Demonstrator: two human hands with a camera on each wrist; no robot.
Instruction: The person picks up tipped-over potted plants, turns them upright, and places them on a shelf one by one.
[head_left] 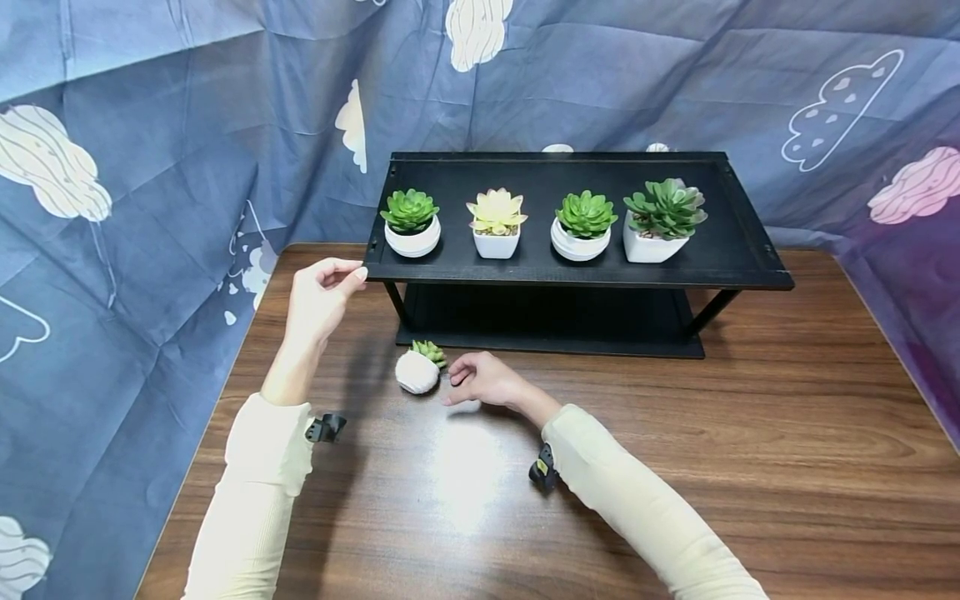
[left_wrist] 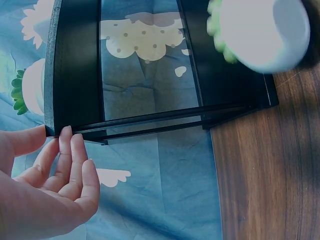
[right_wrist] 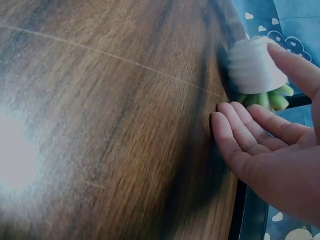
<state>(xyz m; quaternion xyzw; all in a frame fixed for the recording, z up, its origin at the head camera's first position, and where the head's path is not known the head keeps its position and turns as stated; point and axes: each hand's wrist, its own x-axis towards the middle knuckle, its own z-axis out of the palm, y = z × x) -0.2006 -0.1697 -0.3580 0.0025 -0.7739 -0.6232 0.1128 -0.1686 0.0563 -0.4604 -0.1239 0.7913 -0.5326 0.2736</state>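
My left hand [head_left: 318, 300] pinches the front left corner of a black two-tier shelf [head_left: 555, 271]. In the left wrist view, its thumb lies on one side of the shelf's edge and its fingertips on the other. On the wooden table, in front of the shelf, a small succulent in a white pot [head_left: 417, 372] leans over, its green leaves towards the shelf. Just right of that pot is my right hand [head_left: 491, 382], fingers loosely bent and holding nothing. The right wrist view has its thumb overlapping the white pot [right_wrist: 255, 67], with the other fingers below the leaves.
Along the upper tier stand several potted succulents: a green one [head_left: 411, 223] at the left, a yellow one [head_left: 497, 223], another green one [head_left: 583, 225], and a darker, fuller one [head_left: 663, 218]. Behind hangs a blue cloud-print cloth [head_left: 600, 75]. Wooden tabletop [head_left: 810, 433] extends rightwards.
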